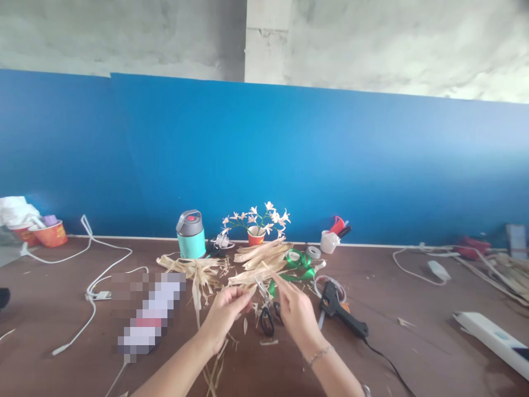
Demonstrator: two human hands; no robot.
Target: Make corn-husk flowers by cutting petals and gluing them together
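Left of the scissors (267,302), the left hand (227,310) presses thumb to fingers, whether the right hand (295,305) grips anything I can't tell, and husk (260,255) beyond likely wants light handling.

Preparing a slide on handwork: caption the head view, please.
Left hand and right hand flank scissors before dry husks, green ribbon and potted flowers, a glue gun at right.

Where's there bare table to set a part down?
Best: the table between the corded glue gun and the long white object, bar one pale scrap. Smaller: between the white cup and the white plug and cord. Crowded: around the left hand and right hand, with husks, scissors, green ribbon.
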